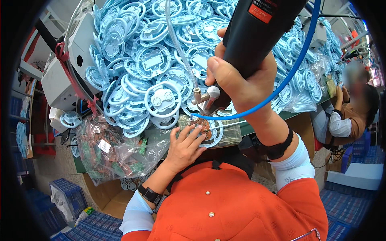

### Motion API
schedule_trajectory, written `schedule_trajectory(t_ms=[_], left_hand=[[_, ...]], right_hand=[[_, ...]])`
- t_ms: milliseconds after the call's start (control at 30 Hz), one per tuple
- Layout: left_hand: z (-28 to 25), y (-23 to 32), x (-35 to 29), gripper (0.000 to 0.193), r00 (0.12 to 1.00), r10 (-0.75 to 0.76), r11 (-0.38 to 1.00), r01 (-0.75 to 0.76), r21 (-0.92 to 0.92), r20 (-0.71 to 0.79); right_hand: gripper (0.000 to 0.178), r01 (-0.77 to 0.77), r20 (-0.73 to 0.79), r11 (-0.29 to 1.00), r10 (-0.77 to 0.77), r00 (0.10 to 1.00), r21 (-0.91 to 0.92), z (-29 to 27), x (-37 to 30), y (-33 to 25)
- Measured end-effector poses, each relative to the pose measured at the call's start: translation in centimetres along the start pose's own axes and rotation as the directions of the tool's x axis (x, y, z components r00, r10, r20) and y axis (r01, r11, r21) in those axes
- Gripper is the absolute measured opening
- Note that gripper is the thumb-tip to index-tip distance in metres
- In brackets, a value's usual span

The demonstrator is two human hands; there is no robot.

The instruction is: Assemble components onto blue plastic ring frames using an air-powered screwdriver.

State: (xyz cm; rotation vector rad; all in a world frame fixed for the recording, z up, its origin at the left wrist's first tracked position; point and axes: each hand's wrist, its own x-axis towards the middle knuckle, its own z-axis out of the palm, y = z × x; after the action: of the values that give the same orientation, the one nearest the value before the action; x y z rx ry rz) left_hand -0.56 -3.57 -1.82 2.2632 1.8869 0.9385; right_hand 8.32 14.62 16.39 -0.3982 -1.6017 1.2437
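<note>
My right hand (pixel 251 82) is wrapped round a thick black electric screwdriver (pixel 246 42), its lower end pointing down at the bench edge. Under that end lies a light-blue plastic toy steering wheel (pixel 219 135) with a brown circuit board (pixel 206 129) in its middle. Fingers stretched and a little apart, my left hand (pixel 183 148) rests its fingertips at the board's left side. A clear hose (pixel 175 48) and a blue hose (pixel 277 89) run to metal fittings at the screwdriver's lower end. The tip itself is hard to make out.
A large heap of light-blue steering wheels (pixel 152 60) covers the bench beyond my hands. A clear bag of circuit boards (pixel 116 148) lies at the left bench edge. A grey-white machine (pixel 66 76) stands far left. Another person (pixel 350 112) sits at the right.
</note>
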Motion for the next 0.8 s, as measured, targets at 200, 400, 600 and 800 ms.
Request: schedule_trajectory(t_ms=[200,400,600,800], left_hand=[[0.5,-0.3,-0.3,0.048,1.000,-0.021,1.000,0.021,-0.013,0.007],[0.6,-0.3,-0.2,0.047,1.000,-0.011,1.000,0.012,-0.019,0.007],[0.6,-0.3,-0.6,0.050,1.000,-0.015,1.000,0.016,-0.020,0.001],[1.1,-0.2,0.6,0.049,1.000,0.010,1.000,-0.010,-0.006,-0.025]], right_hand=[[0.037,0.026,0.068,0.998,-0.023,0.997,-0.050,-0.6,0.2,0.7],[0.038,0.029,0.097,0.998,-0.023,0.995,-0.055,-0.8,-0.2,0.6],[0.043,0.104,0.120,0.987,-0.090,0.989,-0.123,0.4,-0.6,0.8],[0.046,0.084,0.121,0.996,-0.085,0.989,0.010,-2.1,0.0,-2.6]])
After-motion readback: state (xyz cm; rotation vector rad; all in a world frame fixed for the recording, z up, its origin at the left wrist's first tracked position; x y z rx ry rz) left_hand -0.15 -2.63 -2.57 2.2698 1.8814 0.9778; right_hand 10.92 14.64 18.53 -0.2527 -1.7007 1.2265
